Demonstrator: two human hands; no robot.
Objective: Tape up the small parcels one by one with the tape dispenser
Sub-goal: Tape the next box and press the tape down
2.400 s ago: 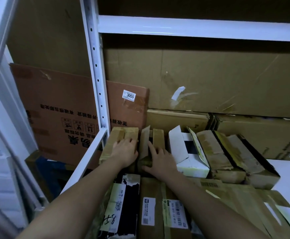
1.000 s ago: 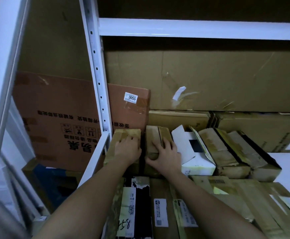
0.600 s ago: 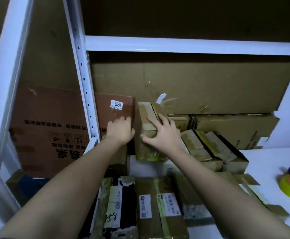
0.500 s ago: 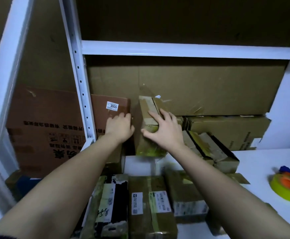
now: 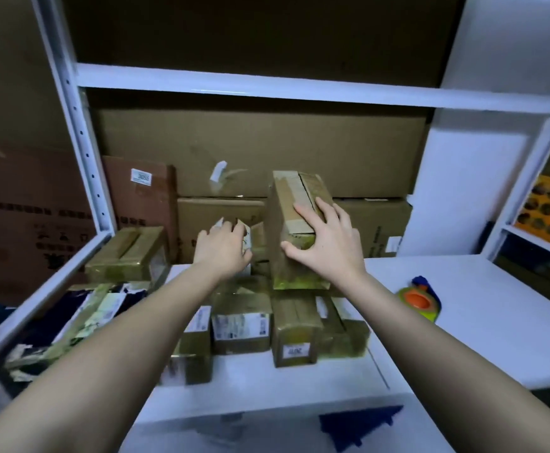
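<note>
My right hand [image 5: 327, 240] grips a small brown cardboard parcel [image 5: 294, 207], holding it tilted upright above the other parcels in the middle of the white shelf [image 5: 463, 305]. My left hand [image 5: 223, 248] rests with fingers curled on a small white-flapped box [image 5: 245, 235] just left of it. Several taped small parcels [image 5: 241, 325] lie in a row in front of my hands. A tape dispenser [image 5: 419, 299] with a yellow-green roll, orange core and blue handle lies on the shelf to the right, apart from both hands.
Large cardboard boxes [image 5: 260, 148] fill the back of the shelf. A white upright post [image 5: 71, 119] stands at the left, a brown printed carton [image 5: 22, 217] behind it. One taped parcel [image 5: 126, 253] sits at the far left. Black-and-white packages [image 5: 80, 315] lie at the left front.
My right hand has lifted the brown parcel out of the back row and carried it up and to the right. My left hand moved from the neighbouring parcel onto the white-flapped box. The view shifted right.
</note>
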